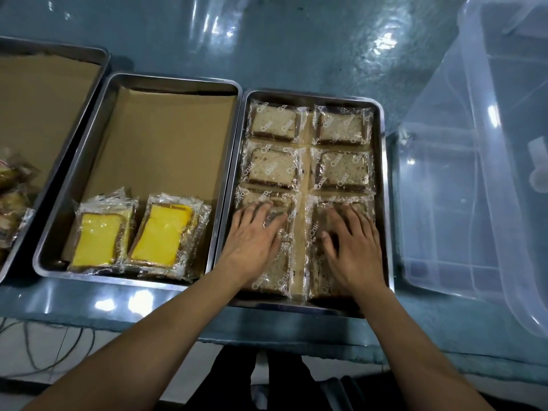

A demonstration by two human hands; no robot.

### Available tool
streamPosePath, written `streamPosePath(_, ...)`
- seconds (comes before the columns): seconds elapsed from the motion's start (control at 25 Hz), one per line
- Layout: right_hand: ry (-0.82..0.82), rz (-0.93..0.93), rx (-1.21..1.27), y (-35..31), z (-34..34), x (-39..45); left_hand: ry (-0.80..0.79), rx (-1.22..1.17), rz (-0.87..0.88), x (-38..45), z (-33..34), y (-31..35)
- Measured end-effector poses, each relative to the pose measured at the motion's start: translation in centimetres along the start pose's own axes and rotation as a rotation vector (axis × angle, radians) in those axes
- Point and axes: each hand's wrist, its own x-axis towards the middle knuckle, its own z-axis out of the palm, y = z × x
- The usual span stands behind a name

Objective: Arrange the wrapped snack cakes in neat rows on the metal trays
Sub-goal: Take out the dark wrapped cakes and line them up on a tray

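Blue counter (296,54) carries metal trays. Left hand (252,241) and right hand (353,247) lie flat, fingers spread, on brown cakes (274,123) in the right tray (382,137).

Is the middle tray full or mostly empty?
Mostly empty: the middle tray holds only two yellow cakes at its near end; bare brown liner beyond.

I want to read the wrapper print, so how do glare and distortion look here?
Head view: bright glare patches on the table cover; wrappers of the brown cakes shine but the print stays readable; wide-angle lens bends the tray edges; clear bin looks hazy.
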Motion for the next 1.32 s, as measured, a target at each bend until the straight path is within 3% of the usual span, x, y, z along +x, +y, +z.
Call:
streamPosePath(0.2, 0.076, 0.067, 0.02, -0.8, -1.4, 6.8, 0.086, -0.015, 0.046, 5.8, -1.7, 0.1)
streamPosePath(0.4, -0.011, 0.086, -0.057, -0.9, -0.7, 10.8, 0.016, 0.017, -0.01, 10.5, -1.9, -1.7)
streamPosePath(0.6, 0.023, 0.11, -0.023, -0.4, -0.8, 10.2, -0.012, 0.04, -0.027, 10.9, -2.4, -2.8)
streamPosePath(0.8, 0.166, 0.14, 0.062, -1.0, -1.9, 14.0, 0.147, 0.023, -0.006, 13.7, -4.1, -2.6)
streamPosePath(1.2, -0.034, 0.188, 0.062, -0.1, -2.0, 18.3, 0.046, 0.019, -0.029, 18.3, -3.6, -5.2)
streamPosePath(1.32, 0.095, 0.153, 0.084, -0.2, -2.2, 17.3, 0.075, 0.024, -0.035, 18.1, -3.8, -4.9)
